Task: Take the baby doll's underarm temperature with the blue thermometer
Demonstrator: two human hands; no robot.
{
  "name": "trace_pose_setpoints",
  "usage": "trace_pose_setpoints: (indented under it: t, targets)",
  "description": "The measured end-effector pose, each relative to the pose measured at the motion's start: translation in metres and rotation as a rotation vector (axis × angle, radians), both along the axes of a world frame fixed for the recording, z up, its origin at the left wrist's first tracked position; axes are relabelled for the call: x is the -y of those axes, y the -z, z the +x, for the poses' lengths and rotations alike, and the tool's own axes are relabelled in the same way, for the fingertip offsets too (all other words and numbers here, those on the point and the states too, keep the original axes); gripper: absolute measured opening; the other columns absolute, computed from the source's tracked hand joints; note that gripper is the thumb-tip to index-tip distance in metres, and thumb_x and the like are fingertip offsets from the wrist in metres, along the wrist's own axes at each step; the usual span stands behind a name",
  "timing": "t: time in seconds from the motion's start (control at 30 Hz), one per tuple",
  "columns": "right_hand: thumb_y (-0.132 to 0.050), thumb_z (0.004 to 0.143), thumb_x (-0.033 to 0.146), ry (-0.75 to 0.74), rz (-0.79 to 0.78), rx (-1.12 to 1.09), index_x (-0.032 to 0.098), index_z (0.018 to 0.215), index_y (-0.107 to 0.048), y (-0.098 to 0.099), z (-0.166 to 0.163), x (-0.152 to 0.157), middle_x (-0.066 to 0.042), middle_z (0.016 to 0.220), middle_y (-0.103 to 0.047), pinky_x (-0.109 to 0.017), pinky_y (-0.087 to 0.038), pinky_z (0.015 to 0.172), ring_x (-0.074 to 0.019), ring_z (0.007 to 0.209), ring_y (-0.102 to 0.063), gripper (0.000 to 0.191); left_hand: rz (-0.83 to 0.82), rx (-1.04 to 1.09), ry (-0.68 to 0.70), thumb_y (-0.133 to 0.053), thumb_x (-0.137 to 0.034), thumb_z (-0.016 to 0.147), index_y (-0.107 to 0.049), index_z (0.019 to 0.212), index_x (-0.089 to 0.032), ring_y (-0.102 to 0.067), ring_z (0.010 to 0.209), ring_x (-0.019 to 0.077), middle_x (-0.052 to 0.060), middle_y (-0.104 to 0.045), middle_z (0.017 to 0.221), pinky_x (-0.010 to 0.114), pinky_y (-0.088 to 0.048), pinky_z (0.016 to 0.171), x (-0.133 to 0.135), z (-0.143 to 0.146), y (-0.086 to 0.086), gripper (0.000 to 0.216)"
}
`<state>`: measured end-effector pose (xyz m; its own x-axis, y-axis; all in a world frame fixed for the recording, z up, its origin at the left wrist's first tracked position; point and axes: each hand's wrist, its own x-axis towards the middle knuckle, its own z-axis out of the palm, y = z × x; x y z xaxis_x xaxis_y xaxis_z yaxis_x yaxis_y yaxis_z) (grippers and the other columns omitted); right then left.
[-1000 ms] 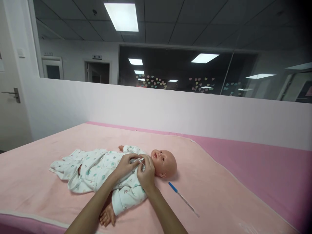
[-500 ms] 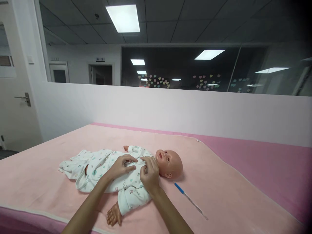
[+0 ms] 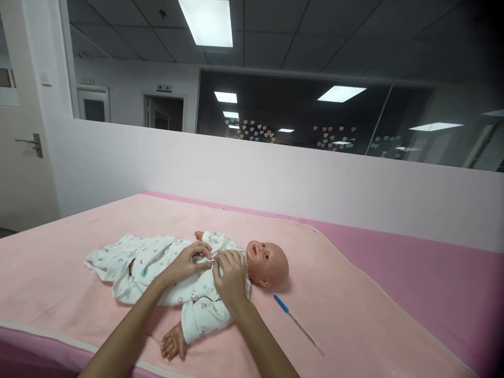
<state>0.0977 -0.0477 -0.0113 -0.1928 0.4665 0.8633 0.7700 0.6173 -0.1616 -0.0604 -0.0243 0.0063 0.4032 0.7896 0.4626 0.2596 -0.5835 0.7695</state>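
A baby doll (image 3: 268, 262) lies on its back, head to the right, dressed in a white patterned baby outfit (image 3: 157, 262). Over its chest, my left hand (image 3: 192, 261) has thumb and fingers curled together at a thin white tie (image 3: 213, 260) on the outfit. From the other side my right hand (image 3: 230, 275) pinches at the same tie, fingertips close to those of the left. The hands cover part of the chest, so the grip is only partly visible. One doll hand (image 3: 174, 342) rests near the front edge.
Right of the doll lies a thin clear stick with a blue end (image 3: 281, 303). A peach sheet (image 3: 354, 325) covers the pink bed surface (image 3: 425, 273). Behind stands a low white wall (image 3: 315, 189) with glass above it, and a door (image 3: 23, 168) is at the left.
Both hands have come closer together on the chest and now pinch the white tie; before, their fingertips were apart. The camera view has shifted and tilted slightly.
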Motion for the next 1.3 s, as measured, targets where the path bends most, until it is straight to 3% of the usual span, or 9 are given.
trace_pose_setpoints:
  t: [0.3,0.43,0.6,1.0,1.3]
  targets:
    - [-0.041,0.079,0.011,-0.044,0.029,-0.005,0.019,0.075,-0.051,-0.0017,-0.0007,0.0036,-0.001,0.072,-0.055,-0.033,-0.033,0.080,-0.0156,0.073,-0.046,0.013,-0.077,0.052,0.105,-0.058,-0.030,0.075,-0.060,0.075,-0.016,-0.052,0.095,0.0194,0.007,-0.057,0.097,0.030,-0.041,0.085,0.0020,0.0000,-0.0034,0.014]
    - [-0.044,0.076,0.012,-0.074,-0.018,-0.004,0.019,0.075,-0.051,-0.0018,-0.0006,0.0042,-0.002,0.073,-0.055,-0.031,-0.033,0.076,-0.0162,0.074,-0.046,0.010,-0.075,0.052,0.139,-0.055,-0.033,0.077,-0.057,0.078,-0.016,-0.053,0.086,0.0169,0.005,-0.058,0.092,0.028,-0.041,0.078,0.0053,0.0010,-0.0056,0.017]
    - [-0.048,0.077,0.014,-0.083,-0.057,-0.030,0.018,0.084,-0.054,0.0004,-0.0005,0.0017,-0.002,0.078,-0.058,-0.031,-0.033,0.075,-0.0168,0.077,-0.048,0.009,-0.075,0.040,0.071,-0.049,-0.037,0.080,-0.054,0.079,-0.017,-0.051,0.070,0.0137,0.000,-0.056,0.073,0.024,-0.039,0.063,0.0082,0.0036,-0.0071,0.021]
    - [-0.044,0.086,0.019,-0.014,-0.017,-0.028,0.020,0.077,-0.055,0.0035,-0.0009,-0.0011,-0.001,0.070,-0.057,-0.031,-0.034,0.072,-0.0158,0.072,-0.047,0.014,-0.109,0.036,0.060,-0.055,-0.032,0.076,-0.059,0.084,-0.016,-0.058,0.082,0.0182,0.004,-0.064,0.082,0.029,-0.043,0.074,0.0070,0.0026,-0.0054,0.019]
    - [-0.043,0.086,0.017,-0.021,0.016,-0.012,0.019,0.076,-0.053,-0.0006,-0.0009,0.0027,-0.002,0.077,-0.056,-0.032,-0.034,0.074,-0.0162,0.078,-0.047,0.013,-0.050,0.070,-0.074,-0.060,-0.031,0.072,-0.060,0.081,-0.017,-0.057,0.081,0.0174,0.004,-0.063,0.086,0.029,-0.045,0.076,0.0063,0.0035,-0.0022,0.018]
